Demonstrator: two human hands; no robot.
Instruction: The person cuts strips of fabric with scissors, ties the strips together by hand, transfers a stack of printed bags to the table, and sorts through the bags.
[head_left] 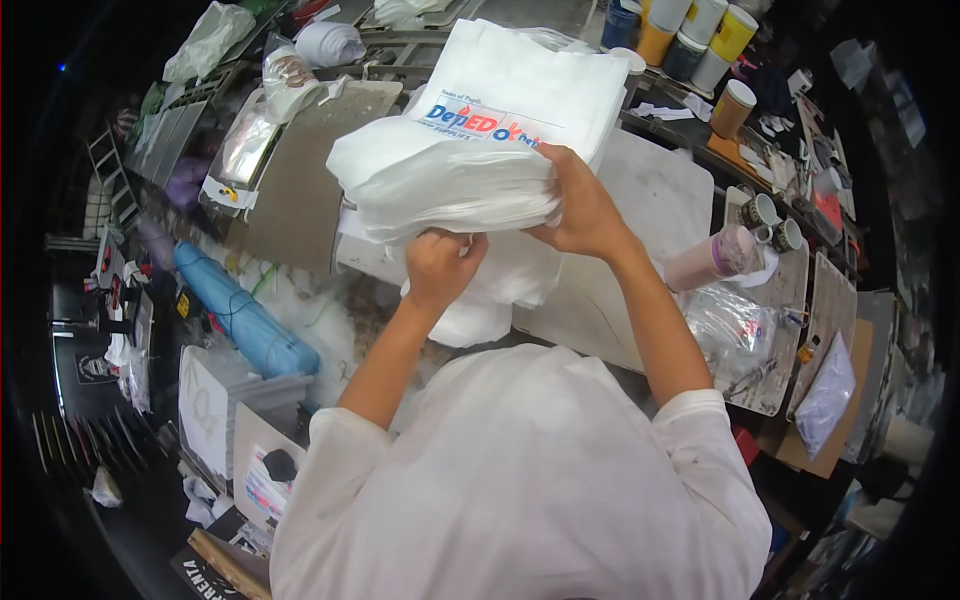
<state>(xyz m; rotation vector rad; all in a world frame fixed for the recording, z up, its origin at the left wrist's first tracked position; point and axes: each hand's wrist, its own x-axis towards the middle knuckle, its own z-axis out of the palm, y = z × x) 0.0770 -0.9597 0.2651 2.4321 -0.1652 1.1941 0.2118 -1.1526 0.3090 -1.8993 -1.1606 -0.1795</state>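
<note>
A thick stack of thin white printed sheets or bags (450, 185) is folded over in front of me, its many layered edges facing me. Blue and red lettering shows on the flat part behind the fold. My right hand (585, 205) grips the stack's right end, thumb on top and fingers beneath. At the lower edge of the fold, my left hand (440, 265) is closed, its fingers curled against the underside; what they pinch is hidden. More white material hangs below the stack, between my hands.
Pale boards (660, 190) lie under and right of the stack. Paint containers (685, 45) stand at the back right. A pinkish jar (710, 258) and a clear plastic packet (730, 325) are at the right. A blue wrapped roll (245, 310) lies at the left.
</note>
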